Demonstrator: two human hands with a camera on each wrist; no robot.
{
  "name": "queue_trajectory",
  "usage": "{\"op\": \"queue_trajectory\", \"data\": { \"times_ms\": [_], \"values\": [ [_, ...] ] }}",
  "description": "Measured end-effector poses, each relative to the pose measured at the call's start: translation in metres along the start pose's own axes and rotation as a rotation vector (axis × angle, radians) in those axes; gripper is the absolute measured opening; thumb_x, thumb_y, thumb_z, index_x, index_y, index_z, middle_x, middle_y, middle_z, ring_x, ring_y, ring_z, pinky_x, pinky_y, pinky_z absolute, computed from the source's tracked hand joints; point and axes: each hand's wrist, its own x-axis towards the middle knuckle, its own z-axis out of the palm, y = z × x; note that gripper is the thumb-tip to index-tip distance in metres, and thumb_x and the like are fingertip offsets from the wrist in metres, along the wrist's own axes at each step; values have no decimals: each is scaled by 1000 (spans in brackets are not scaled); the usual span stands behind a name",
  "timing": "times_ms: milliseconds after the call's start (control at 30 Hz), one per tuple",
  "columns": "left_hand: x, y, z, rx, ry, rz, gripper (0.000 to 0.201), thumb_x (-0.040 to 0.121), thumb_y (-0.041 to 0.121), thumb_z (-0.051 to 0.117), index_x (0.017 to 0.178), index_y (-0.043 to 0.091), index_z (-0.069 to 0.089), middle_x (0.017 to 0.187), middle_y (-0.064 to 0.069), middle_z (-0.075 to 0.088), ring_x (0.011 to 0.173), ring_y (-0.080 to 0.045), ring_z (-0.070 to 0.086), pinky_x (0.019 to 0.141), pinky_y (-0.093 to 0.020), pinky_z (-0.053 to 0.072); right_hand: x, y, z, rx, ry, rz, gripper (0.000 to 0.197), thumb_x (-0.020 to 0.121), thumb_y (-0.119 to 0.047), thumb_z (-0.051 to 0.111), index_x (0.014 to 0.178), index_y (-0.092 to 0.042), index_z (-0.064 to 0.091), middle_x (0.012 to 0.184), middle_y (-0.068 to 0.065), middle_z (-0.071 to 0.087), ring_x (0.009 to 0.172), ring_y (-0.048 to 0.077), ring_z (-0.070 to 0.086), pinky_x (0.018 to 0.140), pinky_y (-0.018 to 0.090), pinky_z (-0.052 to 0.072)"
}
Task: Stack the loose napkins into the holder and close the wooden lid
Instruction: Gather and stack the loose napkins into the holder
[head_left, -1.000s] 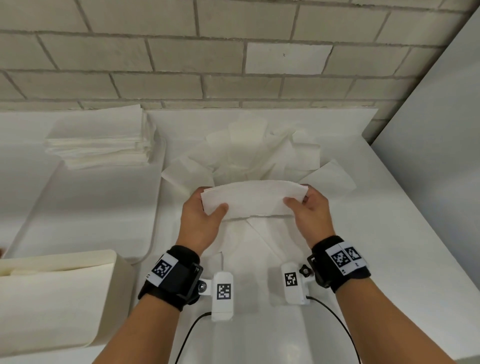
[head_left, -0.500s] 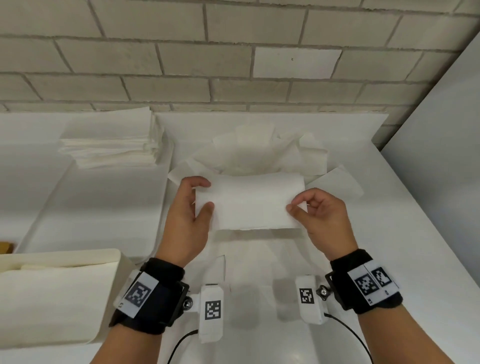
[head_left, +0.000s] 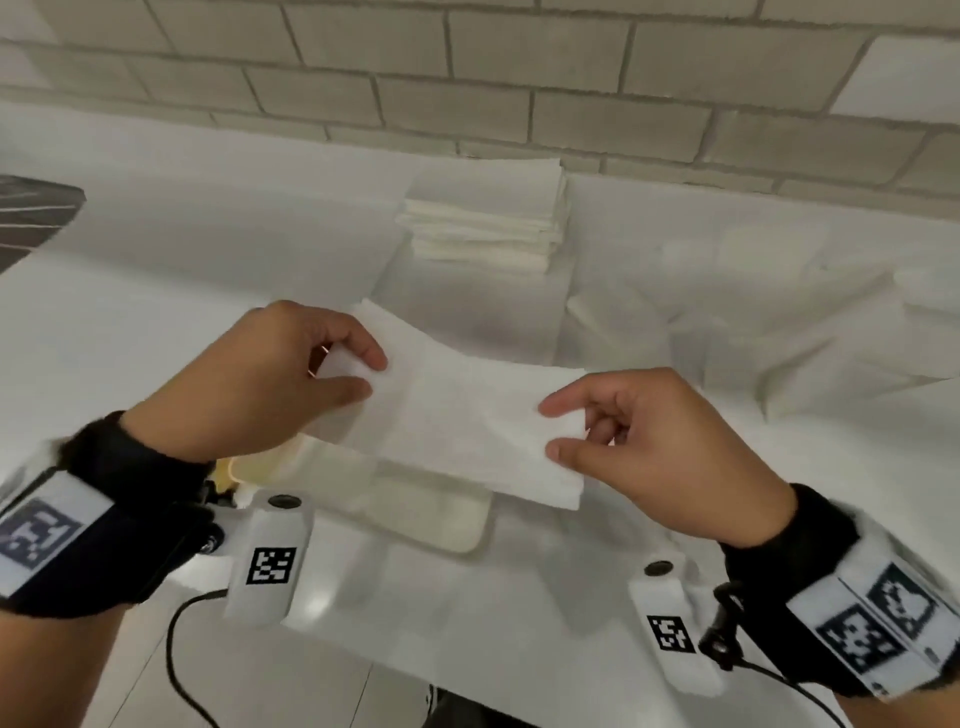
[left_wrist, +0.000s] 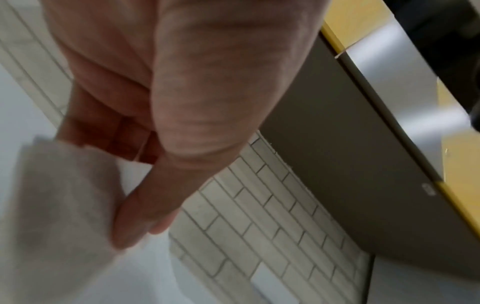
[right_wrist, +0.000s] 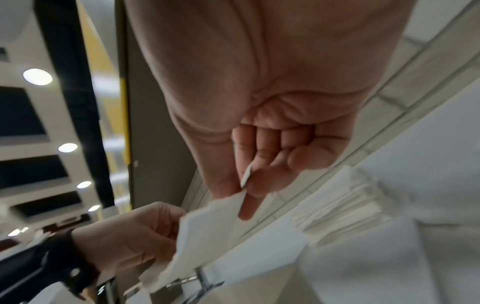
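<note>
I have one folded napkin (head_left: 457, 415) held up in the air between both hands, stretched flat above the cream holder (head_left: 431, 519), whose open top shows just beneath its near edge. My left hand (head_left: 260, 384) pinches the napkin's left end between thumb and forefinger, the other fingers curled behind it; the left wrist view shows the same pinch, though blurred. My right hand (head_left: 665, 447) pinches the right end between thumb and forefinger, and the right wrist view shows the paper's edge caught between those two fingertips with the remaining fingers folded into the palm. The holder stands on the white desk (head_left: 208, 249) close to its near edge, below my hands. Farther back, toward the desk's far edge by the brick wall (head_left: 467, 67), sits a neat stack of napkins (head_left: 488, 218). To its right, toward the far right corner, lies a loose heap of napkins (head_left: 753, 301), blurred here.
</note>
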Motion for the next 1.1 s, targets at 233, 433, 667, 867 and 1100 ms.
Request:
{"op": "queue_trajectory", "data": {
  "times_ms": [233, 433, 667, 867, 1100],
  "values": [
    [1, -68, 4, 296, -74, -4, 20, 82, 16, 77, 96, 30, 75, 69, 15, 54, 66, -1, 53, 68, -5, 39, 39, -32, 63, -449, -207, -34, 31, 86, -33, 70, 117, -30, 66, 78, -16, 53, 77, 3, 50, 73, 21, 39],
    [12, -89, 12, 304, -199, -55, 26, 84, 23, 76, 105, 33, 65, 88, 17, 61, 77, 0, 51, 64, -18, 38, 46, -31, 77, -689, -347, -4, 36, 90, -58, 55, 115, -33, 65, 102, -16, 66, 89, 9, 52, 99, 32, 34],
    [17, -56, -3, 187, 8, 51, 16, 86, 46, 67, 99, 37, 66, 80, 20, 65, 71, 0, 57, 69, -32, 49, 52, -28, 72, -528, -252, -5, 21, 88, -48, 65, 100, -32, 69, 60, -12, 51, 61, 4, 49, 66, 15, 29],
    [29, 25, 17, -85, 110, 182, 13, 87, 44, 66, 93, 33, 67, 75, 18, 65, 69, -4, 61, 65, -20, 45, 41, -5, 28, 90, 49, 87, 5, 86, -21, 74, 84, -17, 73, 49, -7, 41, 43, 5, 37, 51, 10, 33],
    [64, 124, 108, -270, 51, 262, 8, 90, 35, 67, 90, 27, 68, 78, 14, 65, 68, -3, 59, 65, -18, 46, 0, 85, -47, 274, 335, 349, 7, 84, -16, 75, 77, -18, 75, 66, 11, 44, 61, 23, 37, 59, 29, 34]
  ]
}}
